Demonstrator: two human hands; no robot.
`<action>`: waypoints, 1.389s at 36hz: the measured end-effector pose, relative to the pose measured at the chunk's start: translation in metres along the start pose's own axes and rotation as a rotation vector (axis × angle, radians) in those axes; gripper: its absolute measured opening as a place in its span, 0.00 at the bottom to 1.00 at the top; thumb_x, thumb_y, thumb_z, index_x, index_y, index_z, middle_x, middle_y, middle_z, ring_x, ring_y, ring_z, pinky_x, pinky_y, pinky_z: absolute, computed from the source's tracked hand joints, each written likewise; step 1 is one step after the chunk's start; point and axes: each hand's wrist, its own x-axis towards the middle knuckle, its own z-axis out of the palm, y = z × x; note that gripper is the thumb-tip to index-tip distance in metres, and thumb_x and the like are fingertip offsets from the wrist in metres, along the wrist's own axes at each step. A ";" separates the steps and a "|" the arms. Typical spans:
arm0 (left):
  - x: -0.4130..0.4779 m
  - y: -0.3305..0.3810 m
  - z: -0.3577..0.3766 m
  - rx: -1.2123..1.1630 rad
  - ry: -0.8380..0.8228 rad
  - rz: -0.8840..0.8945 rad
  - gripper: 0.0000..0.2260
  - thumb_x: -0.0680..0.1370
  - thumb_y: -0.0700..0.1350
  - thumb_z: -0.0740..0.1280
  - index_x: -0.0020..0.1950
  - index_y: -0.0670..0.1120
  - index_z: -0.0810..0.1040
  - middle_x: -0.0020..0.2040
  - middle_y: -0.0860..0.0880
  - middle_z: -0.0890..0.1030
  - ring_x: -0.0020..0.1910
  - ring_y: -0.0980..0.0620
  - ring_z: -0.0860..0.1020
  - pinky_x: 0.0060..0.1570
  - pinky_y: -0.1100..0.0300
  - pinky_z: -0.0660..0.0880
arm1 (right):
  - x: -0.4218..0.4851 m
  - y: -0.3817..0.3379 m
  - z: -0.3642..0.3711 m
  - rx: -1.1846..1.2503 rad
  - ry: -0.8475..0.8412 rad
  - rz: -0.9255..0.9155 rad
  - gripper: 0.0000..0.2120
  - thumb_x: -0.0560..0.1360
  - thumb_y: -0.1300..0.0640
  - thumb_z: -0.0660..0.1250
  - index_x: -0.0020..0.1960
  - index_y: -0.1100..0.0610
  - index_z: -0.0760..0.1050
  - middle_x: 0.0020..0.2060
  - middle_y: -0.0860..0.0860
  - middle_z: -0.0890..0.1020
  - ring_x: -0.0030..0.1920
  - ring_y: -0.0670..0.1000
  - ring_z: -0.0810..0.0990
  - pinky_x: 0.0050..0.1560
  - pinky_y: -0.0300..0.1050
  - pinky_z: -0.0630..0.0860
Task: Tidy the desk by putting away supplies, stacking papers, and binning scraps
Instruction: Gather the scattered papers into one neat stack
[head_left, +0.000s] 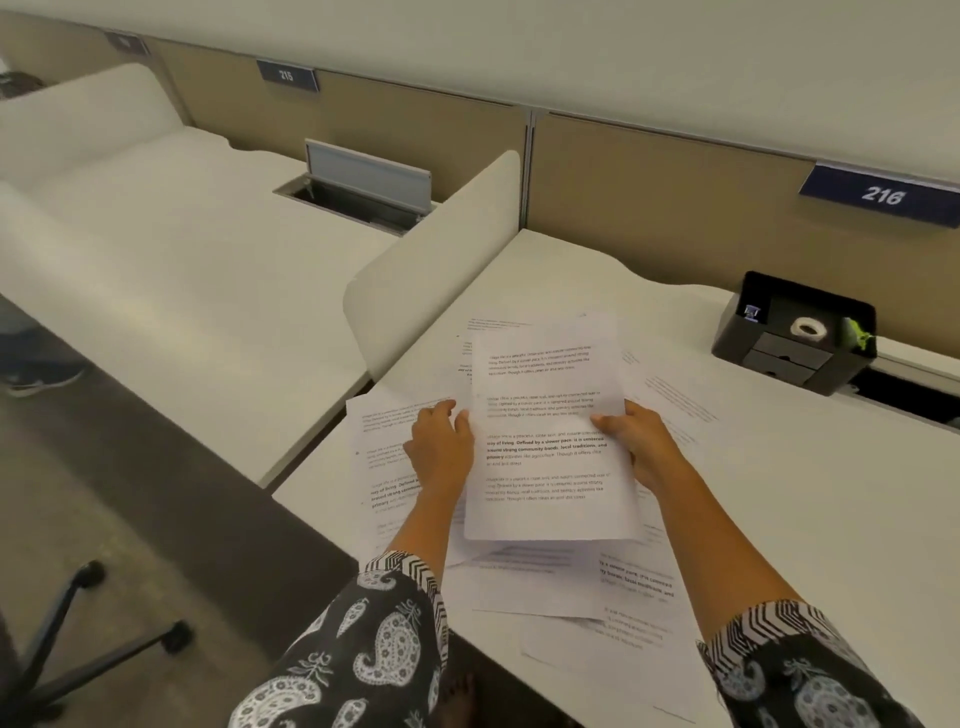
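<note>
A sheaf of printed white sheets (545, 426) is lifted off the white desk (810, 467). My right hand (636, 441) grips its right edge, thumb on top. My left hand (441, 447) holds its left edge, fingers curled behind the paper. More printed sheets (597, 587) lie scattered flat underneath and around, some overlapping toward the desk's front edge. A black desk organiser (795, 338) stands at the back right with a roll of tape (808, 328) and a green item (857, 335) in it.
A white curved divider (431, 275) separates this desk from the neighbouring desk (171, 270) on the left, which has an open cable hatch (358, 192). A beige partition with sign 216 (880, 195) runs along the back. A chair base (78, 644) stands on the floor at lower left.
</note>
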 end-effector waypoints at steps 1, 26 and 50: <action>0.001 -0.008 -0.005 0.020 0.003 -0.030 0.16 0.81 0.49 0.60 0.67 0.48 0.74 0.64 0.45 0.75 0.62 0.45 0.73 0.63 0.46 0.64 | 0.000 0.001 0.008 -0.015 -0.022 0.004 0.16 0.72 0.65 0.70 0.59 0.58 0.77 0.50 0.55 0.84 0.48 0.59 0.84 0.52 0.58 0.80; 0.029 -0.113 -0.083 -0.262 -0.084 -0.428 0.22 0.80 0.34 0.59 0.74 0.45 0.65 0.70 0.43 0.71 0.68 0.44 0.71 0.65 0.52 0.69 | 0.022 0.023 0.158 -0.477 -0.084 -0.017 0.14 0.71 0.62 0.69 0.57 0.59 0.77 0.51 0.56 0.83 0.50 0.58 0.82 0.54 0.55 0.79; 0.042 -0.121 -0.086 -0.480 -0.141 -0.552 0.21 0.78 0.36 0.61 0.71 0.46 0.68 0.66 0.44 0.73 0.61 0.45 0.75 0.60 0.47 0.76 | 0.018 0.026 0.200 -0.667 0.110 0.079 0.13 0.73 0.55 0.64 0.54 0.61 0.71 0.46 0.54 0.75 0.55 0.57 0.72 0.55 0.52 0.74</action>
